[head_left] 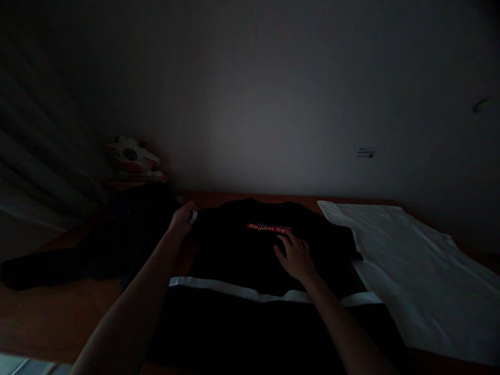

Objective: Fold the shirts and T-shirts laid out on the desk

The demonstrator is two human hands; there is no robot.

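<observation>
A black T-shirt [234, 250] lies spread out, with a red printed label [269, 228] on its chest reading "Remain fre…". My left hand [183, 217] is closed at the end of the sleeve on the left, where a small whitish edge shows at the fingers. My right hand [296, 255] rests on the chest just below the label, fingers apart, partly covering the last letters. A white band [219, 284] crosses the lower part of the shirt, with more black cloth below it. Dim light hides the folds.
A white garment [414, 271] lies flat on the right, touching the shirt's sleeve. Dark bunched clothing [128, 229] lies on the left of the brown surface [74, 307]. Behind it sits a plush toy [135, 156] by the curtain [39, 125]. A wall [265, 104] rises at the back.
</observation>
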